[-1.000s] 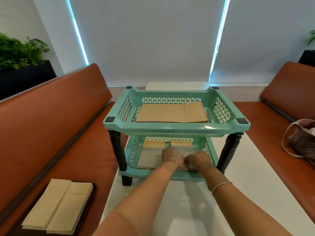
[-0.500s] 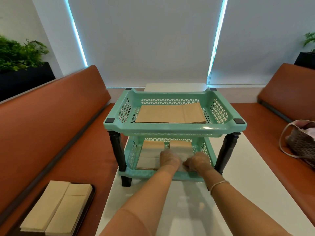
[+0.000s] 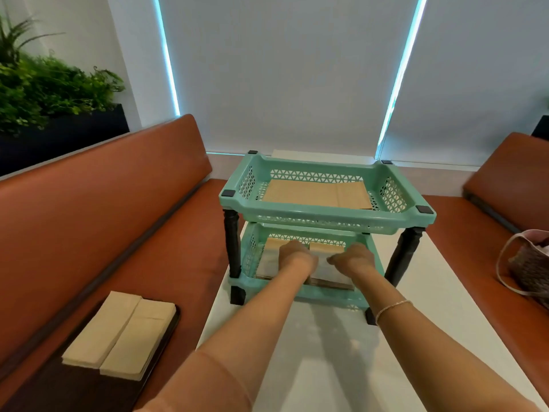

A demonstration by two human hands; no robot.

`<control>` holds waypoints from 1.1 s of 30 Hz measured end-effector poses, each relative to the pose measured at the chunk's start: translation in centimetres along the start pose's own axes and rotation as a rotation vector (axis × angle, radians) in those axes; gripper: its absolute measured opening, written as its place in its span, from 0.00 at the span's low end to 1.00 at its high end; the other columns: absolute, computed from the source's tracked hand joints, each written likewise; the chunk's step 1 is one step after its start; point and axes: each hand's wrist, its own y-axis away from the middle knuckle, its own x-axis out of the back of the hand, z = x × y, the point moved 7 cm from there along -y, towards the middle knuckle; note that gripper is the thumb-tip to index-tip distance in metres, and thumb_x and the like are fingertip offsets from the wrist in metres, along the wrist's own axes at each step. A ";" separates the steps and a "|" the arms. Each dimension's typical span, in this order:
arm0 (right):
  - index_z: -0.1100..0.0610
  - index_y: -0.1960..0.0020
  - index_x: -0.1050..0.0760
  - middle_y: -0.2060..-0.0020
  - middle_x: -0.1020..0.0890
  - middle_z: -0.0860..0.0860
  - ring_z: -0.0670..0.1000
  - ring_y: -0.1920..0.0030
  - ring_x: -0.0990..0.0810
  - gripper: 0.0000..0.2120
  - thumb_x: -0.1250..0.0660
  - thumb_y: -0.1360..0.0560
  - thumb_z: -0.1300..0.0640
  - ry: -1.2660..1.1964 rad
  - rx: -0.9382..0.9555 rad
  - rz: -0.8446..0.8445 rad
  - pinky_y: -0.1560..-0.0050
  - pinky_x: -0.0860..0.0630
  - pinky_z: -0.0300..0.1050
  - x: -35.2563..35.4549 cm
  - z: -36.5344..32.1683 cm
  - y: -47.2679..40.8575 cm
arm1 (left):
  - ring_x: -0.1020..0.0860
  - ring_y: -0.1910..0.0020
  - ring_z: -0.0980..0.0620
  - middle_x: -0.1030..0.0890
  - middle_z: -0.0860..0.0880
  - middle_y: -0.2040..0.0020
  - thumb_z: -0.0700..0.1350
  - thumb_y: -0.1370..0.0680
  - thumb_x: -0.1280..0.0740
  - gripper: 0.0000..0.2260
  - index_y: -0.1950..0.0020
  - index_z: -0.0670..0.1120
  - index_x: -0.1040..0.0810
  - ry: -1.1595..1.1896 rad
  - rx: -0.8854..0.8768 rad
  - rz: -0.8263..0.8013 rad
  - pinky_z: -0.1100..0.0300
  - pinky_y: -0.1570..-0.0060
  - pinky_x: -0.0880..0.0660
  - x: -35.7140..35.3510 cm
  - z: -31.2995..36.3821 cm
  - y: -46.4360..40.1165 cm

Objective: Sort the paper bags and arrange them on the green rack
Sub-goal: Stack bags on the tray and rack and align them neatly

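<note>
Both hands reaching into the lower tier of the green rack (image 3: 326,224) at centre frame, on a white table (image 3: 430,307). Left hand (image 3: 297,257) and right hand (image 3: 353,260) over stacked paper bags (image 3: 326,248) in the lower tier, fingers blurred and partly hidden beneath the upper tier; grip impossible to tell. Large flat paper bag (image 3: 315,194) lying in the upper tier. More folded bags (image 3: 118,331) on a dark tray (image 3: 74,388) at lower left, on the orange bench (image 3: 89,233). Woven handbag (image 3: 528,269) cut off at right edge.
</note>
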 end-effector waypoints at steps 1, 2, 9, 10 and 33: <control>0.64 0.44 0.25 0.46 0.21 0.57 0.55 0.50 0.23 0.14 0.34 0.24 0.56 0.007 0.019 0.008 0.52 0.28 0.42 0.1 -0.7 0.8 | 0.19 0.48 0.47 0.19 0.43 0.45 0.45 0.22 0.35 0.12 0.44 0.38 0.24 0.033 0.009 0.004 0.61 0.59 0.26 0.7 -0.4 0.5; 0.64 0.45 0.24 0.47 0.20 0.57 0.54 0.53 0.23 0.13 0.34 0.24 0.56 0.022 0.049 0.015 0.54 0.27 0.41 0.1 -1.4 1.5 | 0.19 0.48 0.47 0.19 0.43 0.45 0.45 0.22 0.35 0.13 0.43 0.38 0.24 0.076 0.018 0.007 0.61 0.60 0.26 1.4 -0.9 0.9; 0.66 0.52 0.23 0.58 0.18 0.59 0.54 0.66 0.20 0.10 0.33 0.24 0.59 -0.106 0.115 -0.249 0.64 0.19 0.47 -4.7 -5.6 6.6 | 0.18 0.52 0.44 0.18 0.38 0.48 0.43 0.25 0.32 0.15 0.42 0.35 0.24 0.310 0.078 -0.051 0.63 0.73 0.26 6.5 -7.3 4.2; 0.67 0.49 0.24 0.56 0.19 0.58 0.53 0.65 0.21 0.11 0.33 0.24 0.58 -0.090 0.101 -0.345 0.65 0.20 0.46 -6.1 -6.1 7.7 | 0.17 0.57 0.46 0.18 0.40 0.51 0.44 0.25 0.32 0.15 0.44 0.35 0.23 0.284 0.093 -0.067 0.61 0.69 0.25 7.1 -8.6 4.6; 0.57 0.45 0.24 0.50 0.21 0.54 0.55 0.44 0.21 0.14 0.37 0.23 0.48 0.306 0.317 -0.623 0.43 0.26 0.44 -39.2 -23.3 12.7 | 0.30 0.34 0.41 0.31 0.40 0.31 0.39 0.21 0.38 0.21 0.29 0.37 0.36 0.605 0.870 -0.056 0.53 0.41 0.28 13.1 -49.2 -3.6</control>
